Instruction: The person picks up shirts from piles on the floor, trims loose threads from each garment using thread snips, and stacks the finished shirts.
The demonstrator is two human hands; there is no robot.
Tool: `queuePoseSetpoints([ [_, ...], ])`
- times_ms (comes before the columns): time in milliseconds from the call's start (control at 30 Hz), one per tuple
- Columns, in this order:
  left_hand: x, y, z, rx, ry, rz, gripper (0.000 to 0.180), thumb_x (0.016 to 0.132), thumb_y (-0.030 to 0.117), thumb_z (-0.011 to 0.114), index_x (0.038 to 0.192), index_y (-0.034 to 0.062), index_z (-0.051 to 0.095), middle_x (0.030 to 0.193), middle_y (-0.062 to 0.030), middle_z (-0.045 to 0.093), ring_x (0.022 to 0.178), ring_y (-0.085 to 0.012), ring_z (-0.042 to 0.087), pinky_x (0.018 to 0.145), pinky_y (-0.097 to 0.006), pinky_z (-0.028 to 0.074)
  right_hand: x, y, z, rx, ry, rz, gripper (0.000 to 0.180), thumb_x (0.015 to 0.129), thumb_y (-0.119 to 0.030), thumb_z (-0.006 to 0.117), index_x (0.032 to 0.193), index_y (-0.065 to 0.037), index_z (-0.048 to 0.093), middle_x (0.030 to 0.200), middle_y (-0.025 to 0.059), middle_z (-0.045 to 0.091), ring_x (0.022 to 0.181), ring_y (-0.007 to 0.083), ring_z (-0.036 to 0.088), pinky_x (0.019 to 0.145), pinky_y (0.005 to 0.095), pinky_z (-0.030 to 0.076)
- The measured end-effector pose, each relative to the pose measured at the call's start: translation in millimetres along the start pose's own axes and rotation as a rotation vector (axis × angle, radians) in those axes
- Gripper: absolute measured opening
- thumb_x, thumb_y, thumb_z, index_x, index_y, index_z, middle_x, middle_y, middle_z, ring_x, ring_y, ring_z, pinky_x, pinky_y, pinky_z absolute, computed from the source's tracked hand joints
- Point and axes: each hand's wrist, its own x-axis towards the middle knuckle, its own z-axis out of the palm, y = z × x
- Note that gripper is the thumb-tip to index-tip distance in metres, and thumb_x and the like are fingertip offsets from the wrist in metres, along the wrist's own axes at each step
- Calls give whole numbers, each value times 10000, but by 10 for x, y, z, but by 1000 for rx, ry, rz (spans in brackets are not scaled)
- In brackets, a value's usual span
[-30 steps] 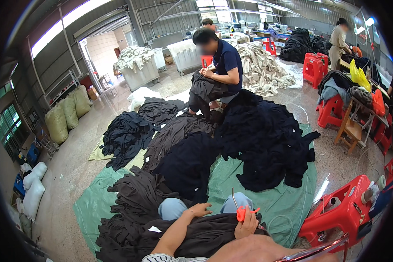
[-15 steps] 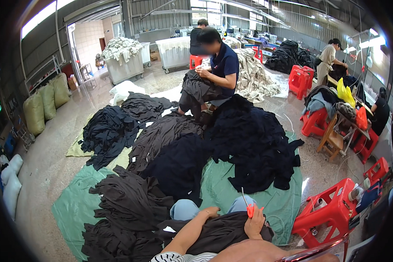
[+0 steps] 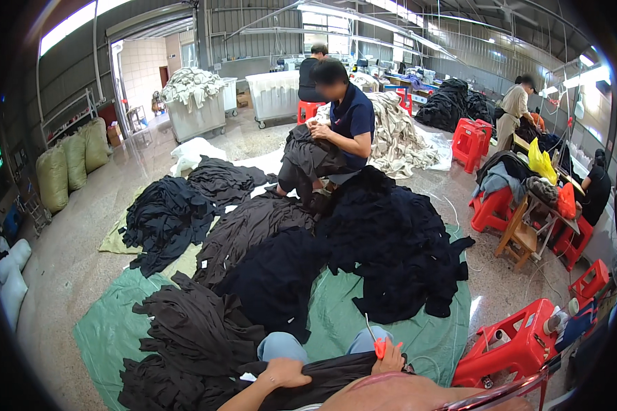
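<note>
A dark garment (image 3: 336, 377) lies across my lap over my blue-trousered knees (image 3: 281, 344). My left hand (image 3: 281, 373) rests on it and grips a fold of the cloth. My right hand (image 3: 389, 356) holds a small red-handled thread snipper (image 3: 379, 348) whose thin blade points up and left. Both hands are at the bottom middle of the view, a short way apart.
Piles of dark garments (image 3: 391, 240) cover a green sheet (image 3: 103, 329) in front of me. A seated person (image 3: 336, 130) opposite handles dark cloth. A red plastic stool (image 3: 514, 342) stands at my right. Sacks (image 3: 68, 168), carts and other workers are farther back.
My view has shifted slightly, with the scene sliding right and lower. My right hand with the snipper has stayed raised beside my knee, and my left hand stays on the garment.
</note>
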Motion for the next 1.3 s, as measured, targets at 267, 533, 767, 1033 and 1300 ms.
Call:
queuePoseSetpoints([
  [267,-62,-941,719,-723,457,-377,351,759,318,595,948,41,700,1015,-195,706,977,-349,663,847,-456,488,51,-79,-19,28,15,-51,574,775,-61,607,1341,-58,509,1024,142,557,933,353,551,739,440,388],
  [533,432,-657,-172,-592,1119,-103,236,888,181,616,1097,84,665,882,-122,729,805,-275,717,729,-364,545,70,-55,-19,33,22,-65,546,798,-62,601,1336,-54,509,1010,151,559,930,356,553,740,446,389],
  [767,1753,-607,189,-585,694,119,325,878,306,640,1117,86,647,974,-143,725,903,-304,709,788,-400,554,48,-101,-54,52,19,-74,545,807,-65,598,1343,-61,499,1007,155,564,939,365,558,744,449,391],
  [1033,1999,-374,557,-340,150,319,537,923,407,613,1380,137,532,1101,-187,696,1019,-349,666,883,-424,517,42,-79,-63,58,2,-30,539,818,-70,596,1348,-61,498,1035,158,565,975,370,555,759,453,394],
  [1300,1812,-234,348,-262,97,148,497,929,388,596,1350,129,539,1224,-195,648,1159,-377,596,972,-461,474,78,-44,-33,36,16,-49,539,820,-64,595,1350,-56,499,1042,165,565,964,368,555,755,450,390],
])
